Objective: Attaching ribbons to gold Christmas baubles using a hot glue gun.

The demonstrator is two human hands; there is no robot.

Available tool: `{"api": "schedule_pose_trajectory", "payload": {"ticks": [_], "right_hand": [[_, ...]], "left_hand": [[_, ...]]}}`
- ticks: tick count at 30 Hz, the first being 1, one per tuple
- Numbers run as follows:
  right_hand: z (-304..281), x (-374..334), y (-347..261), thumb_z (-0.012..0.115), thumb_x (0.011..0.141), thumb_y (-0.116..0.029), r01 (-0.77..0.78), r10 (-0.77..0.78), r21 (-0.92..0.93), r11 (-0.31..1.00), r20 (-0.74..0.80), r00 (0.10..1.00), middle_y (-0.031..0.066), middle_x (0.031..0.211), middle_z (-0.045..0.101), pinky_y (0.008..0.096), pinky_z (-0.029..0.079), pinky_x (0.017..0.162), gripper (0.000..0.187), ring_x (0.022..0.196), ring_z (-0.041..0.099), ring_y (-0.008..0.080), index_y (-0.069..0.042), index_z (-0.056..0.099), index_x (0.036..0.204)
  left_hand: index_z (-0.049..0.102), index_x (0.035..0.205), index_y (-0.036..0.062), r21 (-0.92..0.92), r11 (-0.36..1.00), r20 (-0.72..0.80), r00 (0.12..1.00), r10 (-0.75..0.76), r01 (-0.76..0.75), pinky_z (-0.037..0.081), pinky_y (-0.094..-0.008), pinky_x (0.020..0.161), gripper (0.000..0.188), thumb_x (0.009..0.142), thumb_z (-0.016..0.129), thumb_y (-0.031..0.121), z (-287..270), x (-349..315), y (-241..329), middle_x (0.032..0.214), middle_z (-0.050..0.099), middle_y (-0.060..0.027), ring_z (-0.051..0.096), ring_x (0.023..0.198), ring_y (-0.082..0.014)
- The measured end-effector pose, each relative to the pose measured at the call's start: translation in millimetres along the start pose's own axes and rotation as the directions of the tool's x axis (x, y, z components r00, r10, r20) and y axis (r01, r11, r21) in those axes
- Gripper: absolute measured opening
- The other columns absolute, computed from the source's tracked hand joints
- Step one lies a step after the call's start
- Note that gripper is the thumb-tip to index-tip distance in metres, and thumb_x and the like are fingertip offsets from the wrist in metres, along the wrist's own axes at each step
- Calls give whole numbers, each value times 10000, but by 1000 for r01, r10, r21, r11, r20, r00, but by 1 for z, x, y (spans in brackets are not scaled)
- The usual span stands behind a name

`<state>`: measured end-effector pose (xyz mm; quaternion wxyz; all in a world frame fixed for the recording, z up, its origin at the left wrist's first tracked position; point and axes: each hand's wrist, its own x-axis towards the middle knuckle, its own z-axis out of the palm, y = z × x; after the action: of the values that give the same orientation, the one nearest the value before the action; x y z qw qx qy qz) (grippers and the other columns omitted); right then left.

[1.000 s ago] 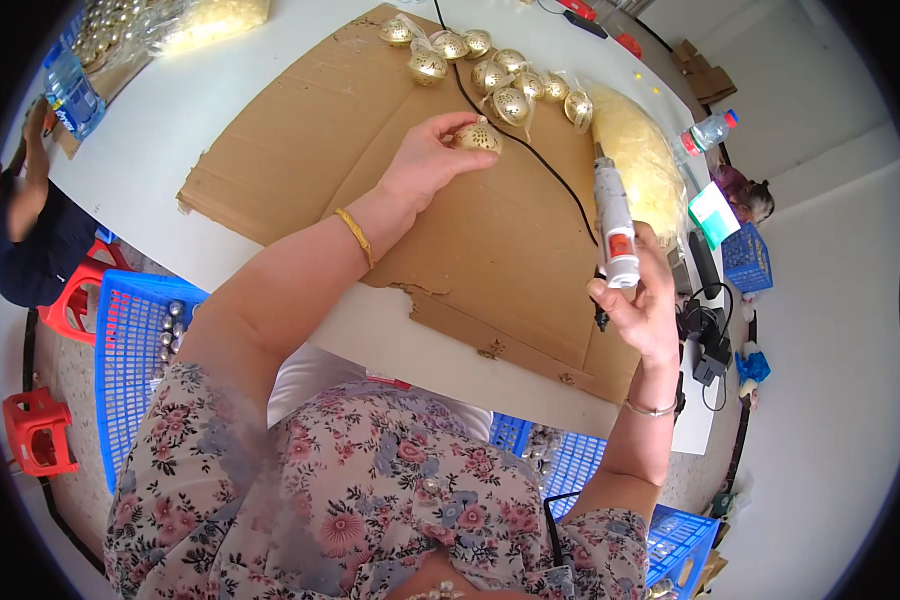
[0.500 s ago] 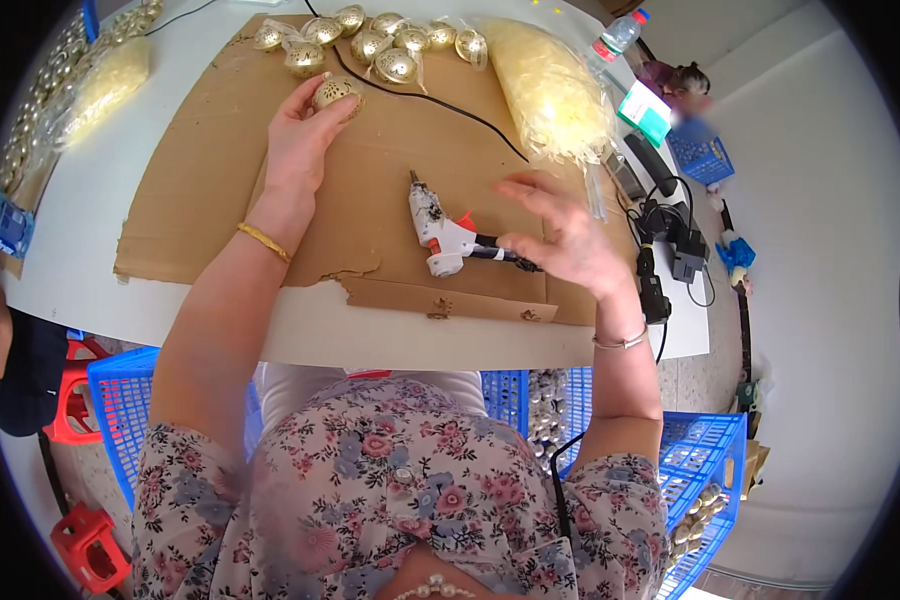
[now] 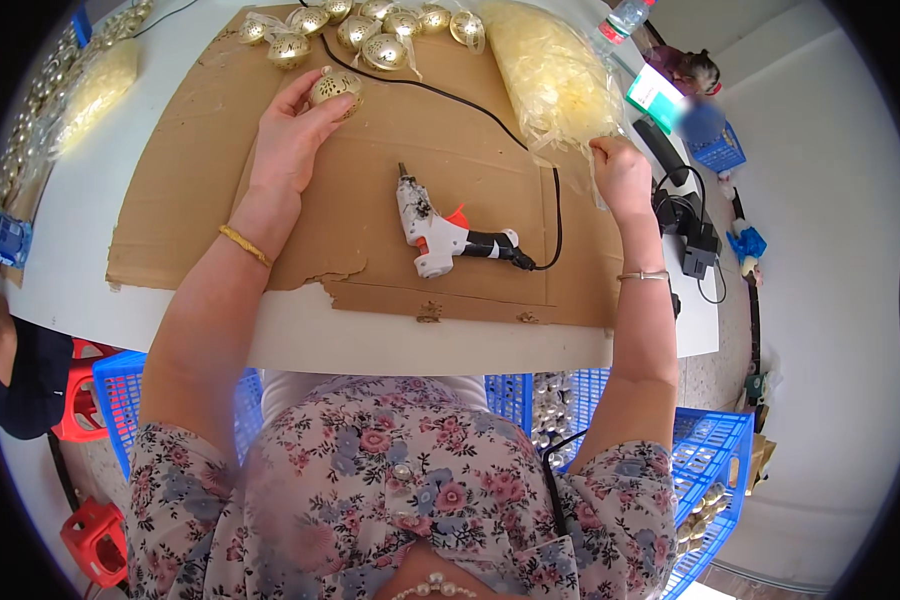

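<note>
Left hand [image 3: 292, 140] at eleven o'clock on the cardboard [image 3: 200, 190], fingers curled round a gold ball [image 3: 335, 88] — pierced, shiny, pinched between thumb and fingertips. Gold bangle [image 3: 244, 244] on that wrist. Right hand [image 3: 620, 175] out at two o'clock, fingers folded down on the edge of a clear bag [image 3: 550, 70] of pale yellow strips; gripping the plastic or only pressing on it, hard to tell. Thin bracelet [image 3: 642, 275] on that wrist.

Between the hands, near the middle of the cardboard, a white glue gun [image 3: 432, 225] lying on its side, untouched, nozzle toward twelve o'clock, orange trigger showing — black cord [image 3: 555, 215] looping off its handle toward one o'clock, then back across the sheet toward twelve. More gold balls [image 3: 370, 30] in a row at twelve o'clock (some in clear wrap). White table [image 3: 80, 210] under the cardboard. Blue crates [image 3: 710, 450] below the table edge at five and eight o'clock, red stools [image 3: 75, 400] at eight.
</note>
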<state>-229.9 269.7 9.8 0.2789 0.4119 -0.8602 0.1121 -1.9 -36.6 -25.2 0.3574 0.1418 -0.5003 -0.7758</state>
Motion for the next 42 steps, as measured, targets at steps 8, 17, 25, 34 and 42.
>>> {"api": "schedule_pose_trajectory", "payload": {"ticks": [8, 17, 25, 34, 42], "right_hand": [[15, 15, -1, 569, 762, -148, -88, 148, -253, 963, 228, 962, 105, 862, 599, 383, 496, 660, 129, 752, 609, 292, -116, 670, 837], [-19, 11, 8, 616, 734, -91, -17, 15, 28, 999, 73, 997, 129, 762, 610, 342, 469, 612, 119, 661, 590, 264, -24, 631, 832], [-69, 11, -25, 581, 799, -12, -387, 186, 563, 730, 382, 905, 11, 705, 582, 200, 444, 604, 73, 651, 532, 65, 24, 605, 858], [-89, 23, -103, 585, 790, 68, -103, -101, 781, 616, 208, 973, 24, 834, 610, 192, 464, 679, 146, 731, 568, 70, 12, 623, 919], [-86, 43, -154, 608, 746, 78, 126, -351, 779, 614, 126, 928, 42, 740, 562, 213, 445, 622, 101, 680, 543, 101, 30, 606, 835]], "left_hand": [[427, 1232, -31, 32, 999, 3, 1000, -20, 20, 473, -246, 756, 616, 703, 723, 74, 2, -2, 2, 1042, 549, -64, 573, 887, -137], [437, 1215, -45, 23, 1000, 35, 999, -12, 11, 481, -225, 757, 597, 698, 721, 50, 7, -4, 3, 1015, 560, -81, 571, 884, -127], [459, 1201, -34, 48, 999, 132, 991, 1, -7, 471, -246, 804, 583, 687, 722, 40, 13, -14, 6, 1032, 562, -72, 565, 895, -123], [498, 1172, -21, 86, 996, 293, 956, 6, -33, 479, -246, 772, 545, 676, 721, 23, 35, -35, 21, 1014, 582, -61, 564, 864, -108], [498, 1170, -19, 133, 990, 379, 926, 0, -54, 453, -270, 825, 591, 640, 750, 50, 41, -44, 29, 1040, 571, -74, 541, 932, -129]]}}
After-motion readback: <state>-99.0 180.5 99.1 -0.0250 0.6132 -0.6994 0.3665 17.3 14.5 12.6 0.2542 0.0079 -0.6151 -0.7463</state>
